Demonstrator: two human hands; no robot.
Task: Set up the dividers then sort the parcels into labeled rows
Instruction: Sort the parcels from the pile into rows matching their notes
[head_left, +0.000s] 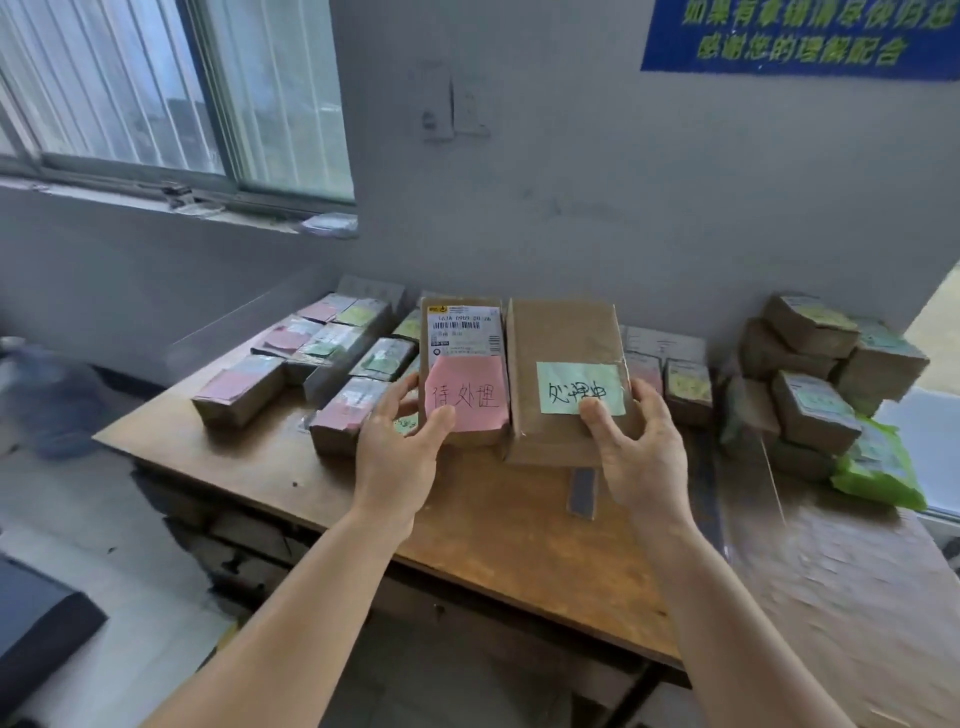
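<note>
Brown parcels: two flat brown cardboard boxes stand side by side, touching, at the middle of the worn orange-brown wooden table (498, 525), tilted up toward the camera.
Left parcel: the brown cardboard box with a white shipping label and a pink handwritten note (464, 371); the pink note's lower corner is creased.
Right parcel: the plain brown cardboard box with a pale green handwritten note (566, 379), its taped surface wrinkled.
Left hand (400, 452): grips the left parcel at its lower left corner, thumb lying across the pink note, fingers curled behind the box's left edge.
Right hand (636, 447): grips the right parcel at its lower right corner, thumb on the lower edge of the green note, fingers curled round the right side.
Sorted rows: small wrapped brown parcels with pink and green notes (322, 358) lie in rows to the left and behind the held boxes; a few more (670, 382) sit just to the right.
Unsorted pile: stacked brown parcels (810, 374) rise at the table's far right, with a bright green plastic mailer (878, 470) at the foot.
Small item: a dark grey flat strip (583, 492) lies just below the right parcel.
Open room: bare wood runs from the held boxes to the near table edge.
Surroundings: grey wall (623, 182), barred window (156, 93), blue sign (800, 36).
</note>
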